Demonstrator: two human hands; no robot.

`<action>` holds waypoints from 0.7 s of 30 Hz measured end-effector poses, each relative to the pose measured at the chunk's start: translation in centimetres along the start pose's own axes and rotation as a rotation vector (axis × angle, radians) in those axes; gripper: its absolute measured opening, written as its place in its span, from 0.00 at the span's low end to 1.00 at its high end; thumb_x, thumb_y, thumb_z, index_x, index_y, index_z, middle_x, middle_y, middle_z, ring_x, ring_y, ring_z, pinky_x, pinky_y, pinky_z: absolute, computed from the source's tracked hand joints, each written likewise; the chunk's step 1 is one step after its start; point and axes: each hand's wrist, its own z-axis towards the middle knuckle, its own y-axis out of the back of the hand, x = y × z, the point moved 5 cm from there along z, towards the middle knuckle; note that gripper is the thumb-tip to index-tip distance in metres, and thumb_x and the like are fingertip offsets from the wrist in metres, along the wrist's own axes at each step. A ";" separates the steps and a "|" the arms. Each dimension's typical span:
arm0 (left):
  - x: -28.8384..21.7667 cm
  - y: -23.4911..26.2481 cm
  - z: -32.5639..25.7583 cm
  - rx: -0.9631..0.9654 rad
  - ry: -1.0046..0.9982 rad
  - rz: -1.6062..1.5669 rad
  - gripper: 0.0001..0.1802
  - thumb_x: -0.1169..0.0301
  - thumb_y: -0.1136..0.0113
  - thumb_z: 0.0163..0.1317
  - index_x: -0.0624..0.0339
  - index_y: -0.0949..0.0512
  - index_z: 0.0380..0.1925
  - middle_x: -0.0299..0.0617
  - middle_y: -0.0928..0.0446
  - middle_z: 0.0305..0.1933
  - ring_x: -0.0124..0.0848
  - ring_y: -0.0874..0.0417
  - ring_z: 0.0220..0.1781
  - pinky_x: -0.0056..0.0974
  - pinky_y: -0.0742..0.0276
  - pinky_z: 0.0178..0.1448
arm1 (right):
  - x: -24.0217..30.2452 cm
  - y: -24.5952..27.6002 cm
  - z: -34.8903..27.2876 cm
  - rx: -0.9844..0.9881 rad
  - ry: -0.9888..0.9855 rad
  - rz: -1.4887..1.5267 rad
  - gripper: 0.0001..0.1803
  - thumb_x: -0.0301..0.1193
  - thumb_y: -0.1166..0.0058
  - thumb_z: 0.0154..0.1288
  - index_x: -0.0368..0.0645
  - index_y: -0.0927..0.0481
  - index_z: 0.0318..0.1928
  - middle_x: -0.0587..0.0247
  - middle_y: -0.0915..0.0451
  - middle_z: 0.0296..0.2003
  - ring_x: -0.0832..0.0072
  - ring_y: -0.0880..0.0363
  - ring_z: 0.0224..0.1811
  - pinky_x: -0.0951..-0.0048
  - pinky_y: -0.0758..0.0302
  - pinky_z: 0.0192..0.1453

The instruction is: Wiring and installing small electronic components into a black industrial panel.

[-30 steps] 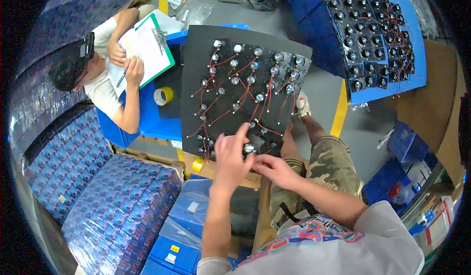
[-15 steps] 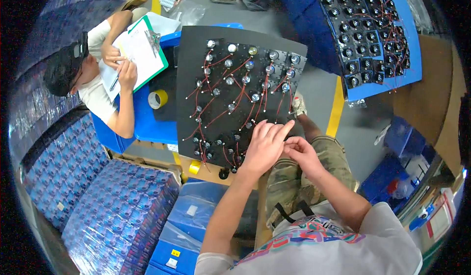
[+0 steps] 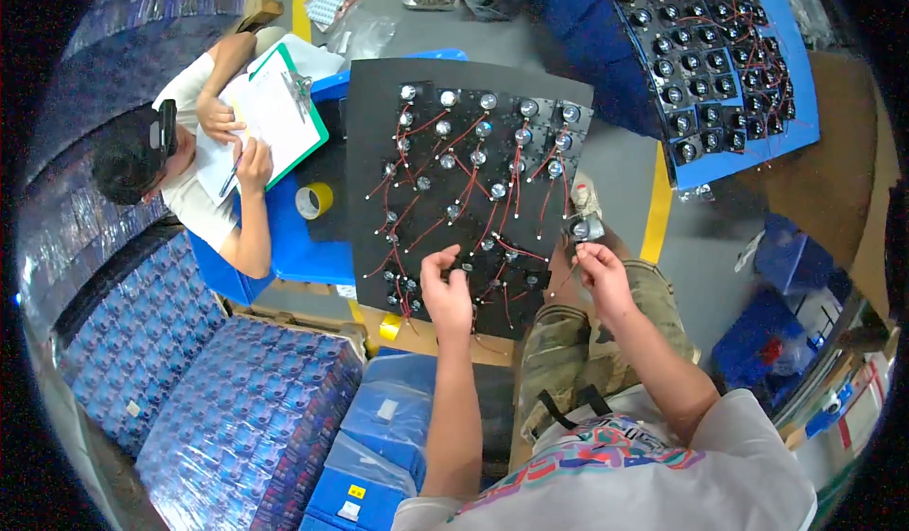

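My right hand (image 3: pixel 602 277) pinches a small black module (image 3: pixel 586 229) with a round clear lens, just off the black board's right edge. A thin wire hangs from it. Over the lower part of the black board (image 3: pixel 379 76) is my left hand (image 3: pixel 447 294), its fingers loosely bent and apart, with nothing visible in it. Rows of similar lens modules (image 3: pixel 488 102) lie on the board, and red and black wire leads (image 3: pixel 471 185) with small white ends trail from them. Some modules near my left hand are partly hidden by it.
At the left a person (image 3: pixel 204 180) writes on paper on a green clipboard (image 3: pixel 317 128). Yellow tape (image 3: pixel 314 200) lies on the blue surface nearby. More modules cover a blue board (image 3: pixel 795 105) at the upper right. Blue boxes (image 3: pixel 379 417) and wrapped stacks (image 3: pixel 246 408) stand lower left.
My hands have moved apart: the left went left over the board, the right slightly right and up. The module now shows in my right hand. The view has shifted slightly.
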 end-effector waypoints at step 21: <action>-1.2 -3.2 4.3 0.042 0.285 -0.188 0.13 0.79 0.53 0.58 0.65 0.34 0.44 0.49 0.21 0.49 0.27 0.24 0.48 0.29 0.32 0.53 | -1.1 -1.1 1.2 -0.040 0.016 0.171 0.08 0.32 0.47 0.68 0.44 0.26 0.44 0.72 0.23 0.34 0.88 0.35 0.25 0.86 0.40 0.27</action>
